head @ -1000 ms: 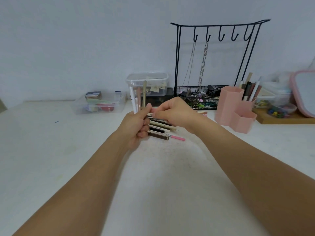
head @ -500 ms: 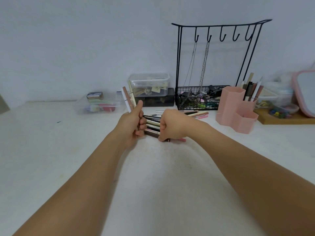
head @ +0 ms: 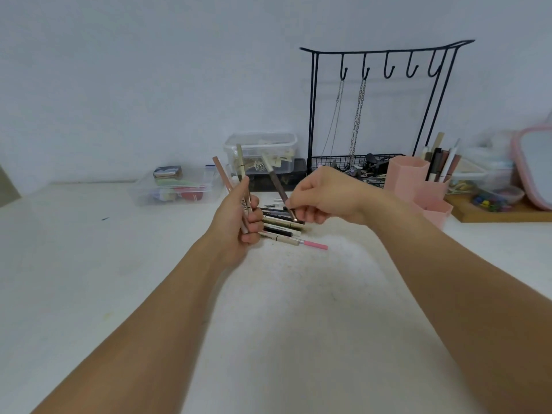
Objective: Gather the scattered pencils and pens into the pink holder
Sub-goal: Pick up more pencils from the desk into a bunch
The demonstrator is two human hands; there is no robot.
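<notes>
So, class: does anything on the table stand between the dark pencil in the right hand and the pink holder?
Nothing visible does. The right hand pinches the dark brown pencil above the white table, and the pink plastic hexagonal holder stands to its right across bare tabletop. Only the hand's own wrist lies along that line.

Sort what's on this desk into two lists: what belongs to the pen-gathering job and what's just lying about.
Job:
pink holder
pens left on the table
pens in the left hand
brown pencil pinched by the right hand

Lying about:
black hook rack
clear tubs
pink-framed mirror
</notes>
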